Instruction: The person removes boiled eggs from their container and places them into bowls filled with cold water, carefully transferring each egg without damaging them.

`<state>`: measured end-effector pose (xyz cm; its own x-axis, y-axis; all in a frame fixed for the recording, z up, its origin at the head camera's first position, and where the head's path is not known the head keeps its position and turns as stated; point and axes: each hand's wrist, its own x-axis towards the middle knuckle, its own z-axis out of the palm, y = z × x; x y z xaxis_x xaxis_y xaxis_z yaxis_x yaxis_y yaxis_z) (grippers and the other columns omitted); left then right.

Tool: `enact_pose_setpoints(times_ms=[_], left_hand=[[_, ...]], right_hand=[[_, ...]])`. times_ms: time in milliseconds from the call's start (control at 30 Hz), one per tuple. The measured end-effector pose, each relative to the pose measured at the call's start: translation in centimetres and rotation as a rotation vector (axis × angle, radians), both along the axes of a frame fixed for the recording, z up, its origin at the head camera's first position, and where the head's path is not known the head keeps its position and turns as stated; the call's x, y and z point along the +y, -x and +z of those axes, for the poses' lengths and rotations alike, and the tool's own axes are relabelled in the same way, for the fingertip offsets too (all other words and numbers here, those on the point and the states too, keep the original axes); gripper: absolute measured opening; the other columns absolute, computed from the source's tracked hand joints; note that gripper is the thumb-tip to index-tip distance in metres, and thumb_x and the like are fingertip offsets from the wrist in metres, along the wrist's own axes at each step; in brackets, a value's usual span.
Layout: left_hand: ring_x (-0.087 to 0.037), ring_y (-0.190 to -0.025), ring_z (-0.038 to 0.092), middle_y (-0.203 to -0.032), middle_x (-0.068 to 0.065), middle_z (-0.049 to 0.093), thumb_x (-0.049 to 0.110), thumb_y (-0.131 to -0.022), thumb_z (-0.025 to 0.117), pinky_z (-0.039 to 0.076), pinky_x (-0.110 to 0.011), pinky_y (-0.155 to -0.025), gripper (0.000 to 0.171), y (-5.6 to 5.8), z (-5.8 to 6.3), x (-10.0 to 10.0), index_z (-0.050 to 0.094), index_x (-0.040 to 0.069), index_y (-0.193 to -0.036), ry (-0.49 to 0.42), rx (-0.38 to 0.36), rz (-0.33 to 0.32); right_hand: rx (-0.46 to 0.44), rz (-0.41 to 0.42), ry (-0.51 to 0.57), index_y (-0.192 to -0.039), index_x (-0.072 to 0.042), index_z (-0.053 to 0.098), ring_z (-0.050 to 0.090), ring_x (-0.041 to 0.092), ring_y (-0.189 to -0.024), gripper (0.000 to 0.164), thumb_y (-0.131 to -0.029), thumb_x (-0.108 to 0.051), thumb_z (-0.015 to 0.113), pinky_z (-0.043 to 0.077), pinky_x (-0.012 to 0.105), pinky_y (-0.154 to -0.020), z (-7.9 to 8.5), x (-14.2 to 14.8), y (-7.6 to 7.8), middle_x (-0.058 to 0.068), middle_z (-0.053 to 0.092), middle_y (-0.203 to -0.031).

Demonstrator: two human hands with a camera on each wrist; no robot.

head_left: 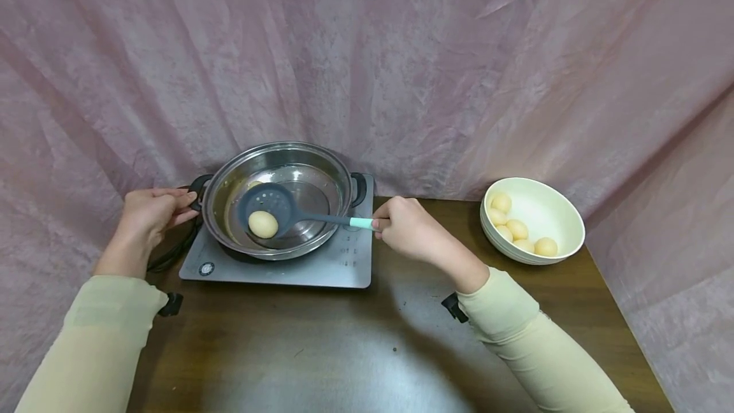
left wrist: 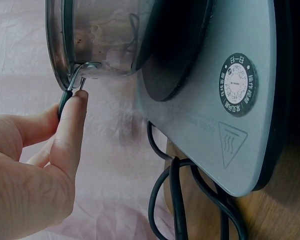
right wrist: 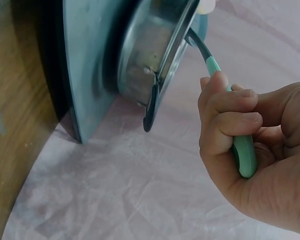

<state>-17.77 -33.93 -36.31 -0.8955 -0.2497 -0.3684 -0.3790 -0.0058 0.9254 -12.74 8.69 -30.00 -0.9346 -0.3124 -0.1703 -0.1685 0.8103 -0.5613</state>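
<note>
A steel pot with two black handles stands on a grey induction cooker. My left hand pinches the pot's left handle between thumb and fingers. In my right hand is the mint-green handle of a grey slotted skimmer, fingers curled round it. The skimmer's head is over the pot and bears one pale egg. Behind the head, part of another egg shows inside the pot, mostly hidden. Clear liquid covers the pot's bottom.
To the right, a cream bowl holds several pale eggs. Black cable lies coiled left of the cooker. A pink curtain hangs close behind the wooden table.
</note>
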Motion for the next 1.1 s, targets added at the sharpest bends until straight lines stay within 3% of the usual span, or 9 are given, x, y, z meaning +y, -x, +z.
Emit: enact_pose_setpoints(times_ms=[233,500,733,967,1100], left_hand=[[-0.008,-0.068,0.069,-0.097,0.003,0.053,0.013,-0.081,0.074,0.061,-0.023,-0.071,0.010,0.2,0.1,0.0,0.068,0.020,-0.082,0.009,-0.009,0.006],[-0.010,-0.067,0.070,-0.091,0.005,0.056,0.012,-0.079,0.076,0.061,-0.025,-0.070,0.011,0.0,0.1,0.0,0.068,0.018,-0.083,-0.021,-0.027,0.007],[-0.007,-0.066,0.069,-0.084,0.009,0.059,0.012,-0.081,0.074,0.061,-0.023,-0.070,0.011,0.3,0.0,0.1,0.069,0.022,-0.078,0.022,-0.016,0.004],[-0.009,-0.067,0.070,-0.094,0.004,0.055,0.015,-0.079,0.075,0.061,-0.025,-0.072,0.012,0.3,-0.2,0.0,0.067,0.019,-0.088,0.011,-0.044,0.009],[-0.009,-0.068,0.070,-0.094,0.005,0.055,0.016,-0.080,0.075,0.061,-0.025,-0.072,0.015,0.2,-0.2,0.0,0.067,0.017,-0.092,0.021,-0.044,0.008]], right_hand=[[-0.005,-0.030,0.000,-0.088,-0.013,0.072,0.050,0.011,-0.060,0.015,-0.091,-0.014,0.058,0.042,0.021,-0.052,0.5,1.4,0.3,-0.006,0.066,-0.072],[-0.010,-0.042,-0.012,-0.087,-0.014,0.071,0.050,0.012,-0.061,0.015,-0.091,-0.014,0.057,0.043,0.022,-0.054,0.3,2.8,0.3,-0.004,0.067,-0.075],[0.006,-0.052,-0.010,-0.083,-0.014,0.071,0.049,0.014,-0.062,0.017,-0.092,-0.015,0.056,0.043,0.022,-0.053,0.5,3.8,0.3,-0.003,0.067,-0.075],[0.015,-0.053,-0.006,-0.080,-0.014,0.070,0.048,0.015,-0.061,0.019,-0.092,-0.015,0.056,0.042,0.023,-0.052,0.6,4.3,0.2,0.001,0.068,-0.080],[0.013,-0.056,0.000,-0.085,-0.014,0.071,0.049,0.014,-0.063,0.017,-0.093,-0.016,0.056,0.043,0.023,-0.053,0.9,4.8,0.0,-0.002,0.068,-0.077]])
